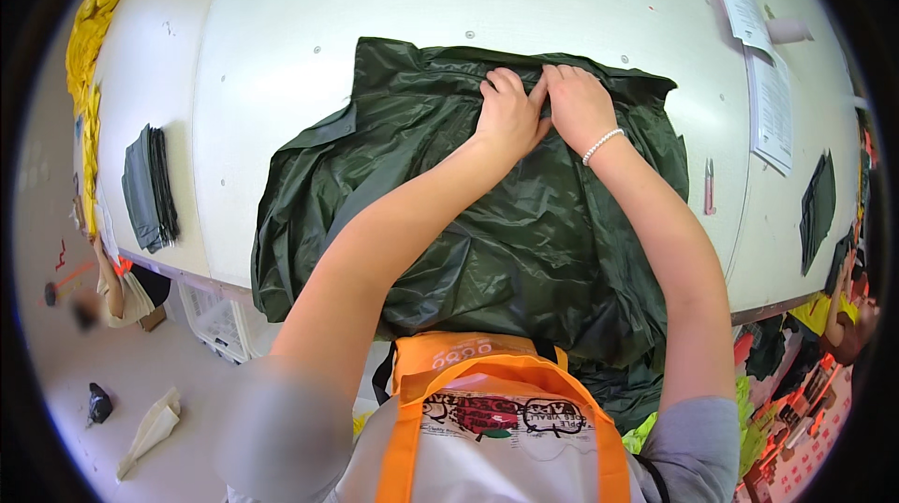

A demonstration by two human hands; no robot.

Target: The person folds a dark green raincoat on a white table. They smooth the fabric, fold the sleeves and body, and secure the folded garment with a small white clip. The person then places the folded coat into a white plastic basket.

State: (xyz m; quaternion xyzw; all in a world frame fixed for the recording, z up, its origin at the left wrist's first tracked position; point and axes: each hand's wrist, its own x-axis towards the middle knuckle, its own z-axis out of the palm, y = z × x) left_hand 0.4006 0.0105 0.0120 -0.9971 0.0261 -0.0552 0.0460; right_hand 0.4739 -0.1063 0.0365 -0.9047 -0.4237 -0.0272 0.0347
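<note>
A large dark green garment of thin, shiny fabric lies spread and wrinkled on the white table, its near part hanging over the front edge by my body. At its far edge, a folded band runs across the top. My left hand rests on this band with its fingers bent and pressed into the fabric. Close against it, my right hand, with a white bead bracelet on the wrist, pinches the same band. The two thumbs nearly meet between the hands. The fingertips are partly hidden in the folds.
Folded dark green pieces lie at the table's left, and another dark piece at the right. Pink-handled tweezers or snips lie right of the garment. Printed sheets are at the far right, yellow fabric at the far left. Other people are beyond both sides.
</note>
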